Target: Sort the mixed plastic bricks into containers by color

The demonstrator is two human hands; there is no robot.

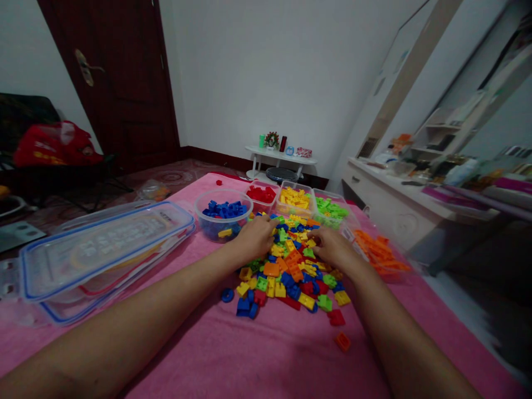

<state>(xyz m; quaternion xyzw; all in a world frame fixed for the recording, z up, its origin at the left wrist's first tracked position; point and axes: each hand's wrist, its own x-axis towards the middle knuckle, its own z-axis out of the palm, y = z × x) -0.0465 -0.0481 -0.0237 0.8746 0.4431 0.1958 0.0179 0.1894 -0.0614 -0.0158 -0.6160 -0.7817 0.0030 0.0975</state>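
Observation:
A mixed pile of plastic toy building bricks (294, 263) in blue, yellow, red, green and orange lies on the pink cloth between my arms. My left hand (258, 235) is at the pile's left edge, beside the round tub, its fingers curled down among the bricks; anything in them is hidden. On the pile's right side, my right hand (332, 246) has its thumb and fingers apart, close to a green and some yellow bricks. The round clear tub (199, 224) holds blue bricks, and one yellow brick (225, 233) shows at its near side.
Behind the pile stand clear boxes of red bricks (261, 194), yellow bricks (296, 197) and green bricks (331, 208). Orange bricks (380, 250) fill another box at right. Stacked blue-rimmed lids (112, 238) lie left. A loose orange brick (343, 341) lies near me.

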